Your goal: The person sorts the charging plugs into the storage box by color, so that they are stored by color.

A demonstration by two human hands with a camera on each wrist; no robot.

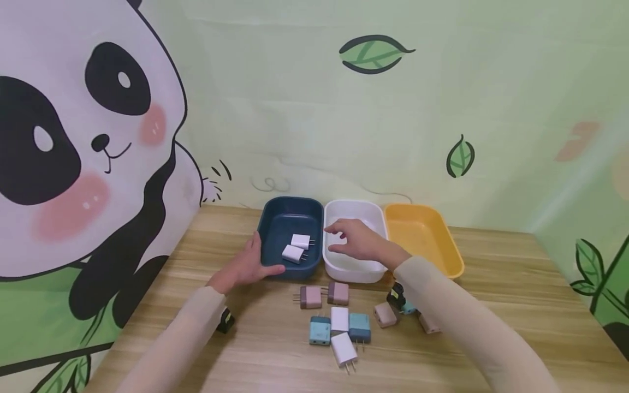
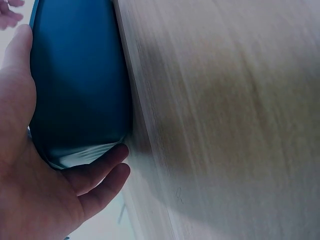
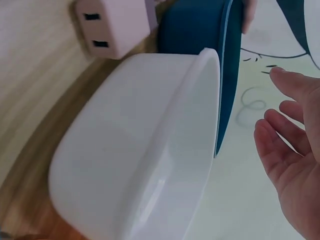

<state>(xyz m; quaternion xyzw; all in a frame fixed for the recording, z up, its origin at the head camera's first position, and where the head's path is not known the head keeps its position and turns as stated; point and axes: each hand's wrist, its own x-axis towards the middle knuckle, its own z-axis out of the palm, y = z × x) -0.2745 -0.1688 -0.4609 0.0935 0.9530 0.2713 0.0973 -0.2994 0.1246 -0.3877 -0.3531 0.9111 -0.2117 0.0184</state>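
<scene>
My left hand (image 1: 244, 262) holds the front-left corner of a dark blue bin (image 1: 295, 272), the thumb along its front and the fingers along its left side. In the left wrist view, fingers (image 2: 102, 187) bend round the end of the bin. Two white charger plugs (image 1: 301, 241) lie inside it, near the front. Over the white bin (image 1: 355, 275) hovers my right hand (image 1: 358, 240), fingers relaxed and thumb apart, with nothing in it. From the right wrist, that hand (image 3: 295, 135) shows above the white bin's rim, and a pink charger (image 3: 120, 25) lies beside the bin.
A yellow bin (image 1: 454, 267) stands right of the white one, against the wall. In front lie pink-and-maroon chargers (image 1: 310, 297), blue chargers (image 1: 320, 331), white chargers (image 1: 344, 349) and a pale pink charger (image 1: 385, 314). My right forearm partly covers more at the right.
</scene>
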